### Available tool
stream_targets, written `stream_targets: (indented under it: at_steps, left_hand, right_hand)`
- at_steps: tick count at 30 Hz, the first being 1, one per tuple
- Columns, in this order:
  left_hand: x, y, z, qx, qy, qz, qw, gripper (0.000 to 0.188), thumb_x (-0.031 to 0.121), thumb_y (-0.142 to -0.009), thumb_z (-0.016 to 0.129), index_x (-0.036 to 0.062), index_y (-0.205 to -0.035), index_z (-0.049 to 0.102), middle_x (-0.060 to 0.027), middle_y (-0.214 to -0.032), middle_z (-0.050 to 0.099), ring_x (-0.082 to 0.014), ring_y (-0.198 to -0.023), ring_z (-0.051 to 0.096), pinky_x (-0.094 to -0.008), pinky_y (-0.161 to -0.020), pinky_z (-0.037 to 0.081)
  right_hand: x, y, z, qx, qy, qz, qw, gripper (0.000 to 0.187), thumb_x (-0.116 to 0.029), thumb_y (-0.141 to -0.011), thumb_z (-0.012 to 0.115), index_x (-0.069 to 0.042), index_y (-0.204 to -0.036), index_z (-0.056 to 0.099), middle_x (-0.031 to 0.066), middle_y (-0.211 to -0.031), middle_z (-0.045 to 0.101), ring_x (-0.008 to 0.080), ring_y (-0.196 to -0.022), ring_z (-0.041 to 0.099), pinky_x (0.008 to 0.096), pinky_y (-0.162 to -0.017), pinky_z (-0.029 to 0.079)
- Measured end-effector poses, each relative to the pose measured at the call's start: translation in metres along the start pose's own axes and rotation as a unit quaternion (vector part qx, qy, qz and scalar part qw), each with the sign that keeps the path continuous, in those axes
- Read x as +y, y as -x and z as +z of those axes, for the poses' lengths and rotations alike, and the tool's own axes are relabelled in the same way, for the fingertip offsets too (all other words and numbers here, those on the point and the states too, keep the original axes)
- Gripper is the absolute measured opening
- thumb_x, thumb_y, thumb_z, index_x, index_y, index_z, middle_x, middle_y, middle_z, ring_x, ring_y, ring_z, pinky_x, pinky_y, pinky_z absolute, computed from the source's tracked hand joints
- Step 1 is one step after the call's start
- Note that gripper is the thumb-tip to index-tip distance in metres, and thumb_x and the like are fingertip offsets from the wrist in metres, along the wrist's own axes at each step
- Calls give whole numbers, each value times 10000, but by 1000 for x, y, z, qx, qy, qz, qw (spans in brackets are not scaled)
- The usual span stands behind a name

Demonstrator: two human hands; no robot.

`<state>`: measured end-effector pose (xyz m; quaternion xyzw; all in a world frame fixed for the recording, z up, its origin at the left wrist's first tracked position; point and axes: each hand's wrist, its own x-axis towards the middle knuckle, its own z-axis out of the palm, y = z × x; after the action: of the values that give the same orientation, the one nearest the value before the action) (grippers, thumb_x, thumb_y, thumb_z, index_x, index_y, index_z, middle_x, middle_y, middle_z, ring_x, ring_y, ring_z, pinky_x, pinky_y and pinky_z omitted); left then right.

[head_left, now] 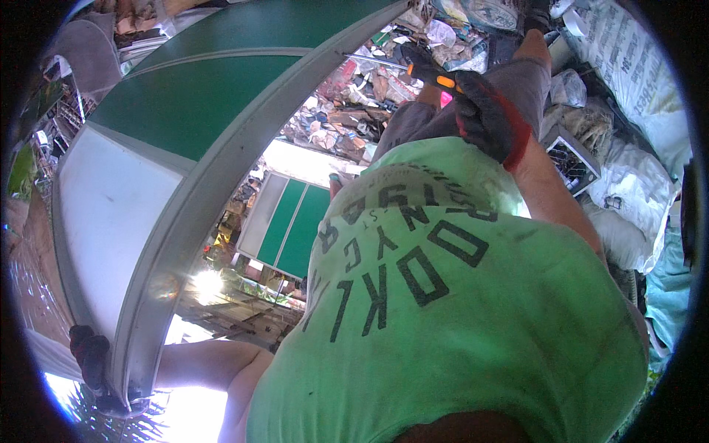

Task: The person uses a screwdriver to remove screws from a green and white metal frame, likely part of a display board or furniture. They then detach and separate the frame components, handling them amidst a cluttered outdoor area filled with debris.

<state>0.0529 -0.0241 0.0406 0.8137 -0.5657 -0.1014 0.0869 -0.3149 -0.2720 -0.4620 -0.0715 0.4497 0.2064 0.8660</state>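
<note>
A large green and white panel [210, 96] with a grey metal frame [221, 136] slants across the left side. My left hand [91, 358], in a dark glove, is closed round the panel's near lower corner. On the other side of the frame, my right hand [487, 118], in a black glove with a red cuff, is closed on the handle of a screwdriver [441, 81]. Its handle is black and orange. The thin metal shaft points left, and its tip lies at or close to the frame's edge; whether it touches I cannot tell.
Mixed scrap and litter [340, 118] cover the ground beyond the frame. A smaller green and white panel [284, 221] lies lower down, partly behind my green shirt. White sacks [639, 199] and a dark grated box [570, 159] crowd the right side.
</note>
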Motion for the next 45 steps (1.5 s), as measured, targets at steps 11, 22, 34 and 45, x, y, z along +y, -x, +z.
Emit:
stream_targets:
  at_steps: [11,22,34,45]
  left_hand:
    - [-3,-9,-2,-9,-1,9,1000,519,433,-957,426,-34,-1029,642,-235,-993,684,-392,-939,672,-488,-840,539]
    - [-7,-9,-3,-10,3,13,1000,532,439,-957,419,-36,-1043,644,-236,-1000,684,-391,-944,671,-485,-845,537]
    - [-11,-9,-6,-15,5,14,1000,546,445,-957,411,-37,-1058,646,-236,-1008,683,-390,-951,669,-481,-851,535]
    - [-12,-14,-10,-23,4,18,1000,559,451,-956,404,-39,-1073,647,-237,-1014,683,-389,-956,668,-477,-856,532]
  right_hand:
    - [3,2,7,-119,-36,-82,989,443,-329,-1000,641,-107,-1360,512,33,-982,606,124,-808,588,303,-758,526]
    - [29,-25,-13,65,281,-360,887,437,-232,-1011,600,-91,-1411,495,66,-1186,633,126,-977,594,302,-851,504]
    - [19,-21,-12,65,292,-331,895,454,-186,-1025,572,-112,-1459,462,83,-1210,635,180,-1120,596,333,-996,477]
    - [11,-30,-20,97,480,-460,741,576,-204,-1000,607,-52,-1508,382,170,-1307,614,267,-1200,598,354,-1058,440]
